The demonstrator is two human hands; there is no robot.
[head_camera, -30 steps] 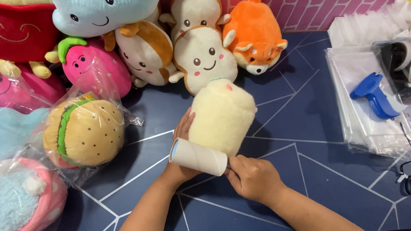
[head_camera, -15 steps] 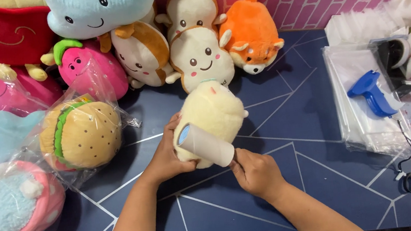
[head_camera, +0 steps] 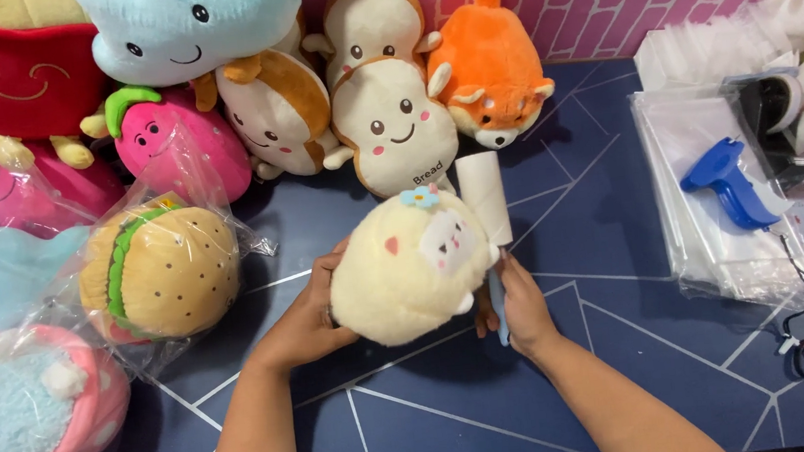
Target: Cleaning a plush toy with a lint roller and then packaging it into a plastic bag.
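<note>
The left hand (head_camera: 305, 316) cupped the cream sheep plush (head_camera: 411, 269) at table (head_camera: 628, 332) centre. The right hand (head_camera: 520, 305) gripped a lint roller (head_camera: 485, 198) at 3 o'clock. Risk: adhesive could snag the plush's 1 flower (head_camera: 418, 197).

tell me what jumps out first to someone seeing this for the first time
At the centre, the left hand steadies a cream sheep plush on the dark blue table, while the right hand holds a white lint roller against its side. Behind, a row of bright plush toys stands out, notably an orange fox against the pink wall.
</note>
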